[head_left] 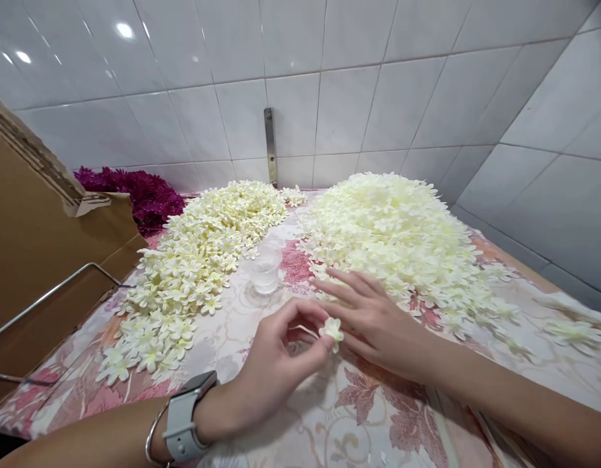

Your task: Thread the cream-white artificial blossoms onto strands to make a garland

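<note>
**One white flower pinched, two piles behind**

Through the head camera I count two pale flower piles, left pile and right pile, plus one magenta bunch on the desk. The left hand pinches the flower before the right pile; the right hand hovers flat, fingers spread; I can't tell whether it touches the flower.

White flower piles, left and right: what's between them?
In the head view, a clear cup on patterned cloth, with a few small flowers farther back.
</note>
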`<state>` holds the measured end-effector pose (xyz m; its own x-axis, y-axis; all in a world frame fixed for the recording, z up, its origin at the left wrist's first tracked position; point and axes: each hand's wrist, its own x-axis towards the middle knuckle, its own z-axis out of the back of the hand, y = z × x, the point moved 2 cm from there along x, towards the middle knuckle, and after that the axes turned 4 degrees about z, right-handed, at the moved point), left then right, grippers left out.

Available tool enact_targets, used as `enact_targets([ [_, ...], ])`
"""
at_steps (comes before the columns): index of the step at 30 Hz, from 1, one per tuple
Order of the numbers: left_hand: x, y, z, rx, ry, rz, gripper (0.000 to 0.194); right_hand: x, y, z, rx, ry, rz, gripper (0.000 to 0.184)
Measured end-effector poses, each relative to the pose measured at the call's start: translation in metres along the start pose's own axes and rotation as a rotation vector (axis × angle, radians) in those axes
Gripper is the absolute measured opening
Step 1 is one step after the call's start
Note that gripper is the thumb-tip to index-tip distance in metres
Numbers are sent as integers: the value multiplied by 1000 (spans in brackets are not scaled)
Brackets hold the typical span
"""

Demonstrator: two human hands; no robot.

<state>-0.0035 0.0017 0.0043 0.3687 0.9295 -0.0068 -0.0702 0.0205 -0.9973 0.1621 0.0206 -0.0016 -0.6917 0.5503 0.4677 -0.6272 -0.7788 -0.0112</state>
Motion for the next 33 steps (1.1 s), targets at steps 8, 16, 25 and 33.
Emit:
enact_targets([
  [8,0,11,0,41,42,34,11,13,-76,-17,-317,198,-100,30],
  [16,8,16,-3,-30,-19,60,14,36,-98,-23,-391,223,-99,35],
  [25,26,5,-11,-223,-120,162,16,25,-29,22,25,-79,-121,25],
  [33,23,21,-14,-204,-74,138,19,-10,18,9,210,-223,-65,12],
])
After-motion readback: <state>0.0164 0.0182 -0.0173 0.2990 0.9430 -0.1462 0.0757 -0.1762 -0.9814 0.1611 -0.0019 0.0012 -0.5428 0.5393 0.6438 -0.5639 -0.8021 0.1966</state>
